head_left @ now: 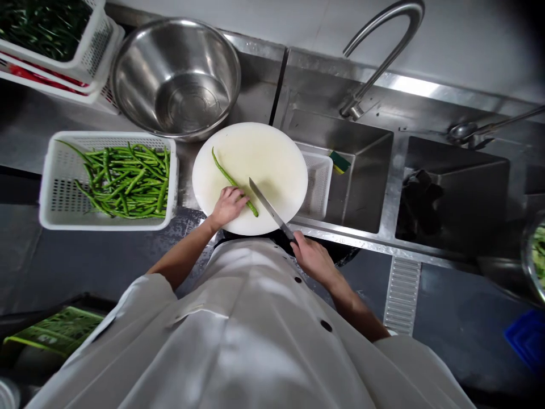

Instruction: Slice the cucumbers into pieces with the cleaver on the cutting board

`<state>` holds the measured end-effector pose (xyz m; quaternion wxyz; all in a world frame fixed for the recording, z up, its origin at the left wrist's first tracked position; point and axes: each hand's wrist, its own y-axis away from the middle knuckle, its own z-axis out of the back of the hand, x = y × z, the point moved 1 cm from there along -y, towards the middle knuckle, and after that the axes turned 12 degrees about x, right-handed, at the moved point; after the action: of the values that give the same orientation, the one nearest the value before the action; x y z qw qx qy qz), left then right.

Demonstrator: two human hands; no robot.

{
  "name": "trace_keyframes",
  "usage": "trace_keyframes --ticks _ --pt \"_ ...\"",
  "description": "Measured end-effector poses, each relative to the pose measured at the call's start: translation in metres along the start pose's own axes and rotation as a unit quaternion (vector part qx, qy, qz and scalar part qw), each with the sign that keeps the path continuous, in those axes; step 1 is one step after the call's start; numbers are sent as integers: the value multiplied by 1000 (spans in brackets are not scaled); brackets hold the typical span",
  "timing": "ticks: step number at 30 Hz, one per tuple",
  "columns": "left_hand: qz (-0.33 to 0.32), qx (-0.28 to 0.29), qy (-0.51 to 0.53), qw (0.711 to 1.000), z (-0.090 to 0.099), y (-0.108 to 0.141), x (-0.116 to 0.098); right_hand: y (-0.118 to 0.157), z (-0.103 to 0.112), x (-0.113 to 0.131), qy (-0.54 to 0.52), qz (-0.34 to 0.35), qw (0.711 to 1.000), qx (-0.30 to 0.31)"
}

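On the round white cutting board (276, 147) lies one long green chili pepper (221, 168), slanting from upper left to lower right. My left hand (230, 205) holds it down, fingers curled over its middle. In my right hand (314, 258) is a kitchen knife (272, 210), gripped by its dark handle. The blade rests low over the board, its tip pointing up and left, just right of the pepper and apart from it. Left of the board, many similar peppers (128, 179) fill a white plastic basket (55, 193).
Behind the board stands a large steel bowl (191, 99). Stacked white baskets (96, 51) hold greens and something red. Right of the board, a sink (366, 187) contains a white basket (317, 184) and a green-yellow sponge (339, 162); a curved faucet (383, 62) rises behind.
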<state>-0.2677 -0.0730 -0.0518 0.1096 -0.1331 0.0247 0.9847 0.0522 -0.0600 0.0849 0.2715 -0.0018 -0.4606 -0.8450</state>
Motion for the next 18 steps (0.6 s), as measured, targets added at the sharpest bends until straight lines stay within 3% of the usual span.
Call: trace_keyframes --ticks 6,13,18 --pt "59 -46 -10 997 3 0 6 -2 -4 6 -17 3 1000 5" --pt "37 17 21 999 4 9 7 -12 -6 15 -11 -5 1000 21" --pt "38 12 23 999 0 14 11 3 2 24 -6 -9 1000 25"
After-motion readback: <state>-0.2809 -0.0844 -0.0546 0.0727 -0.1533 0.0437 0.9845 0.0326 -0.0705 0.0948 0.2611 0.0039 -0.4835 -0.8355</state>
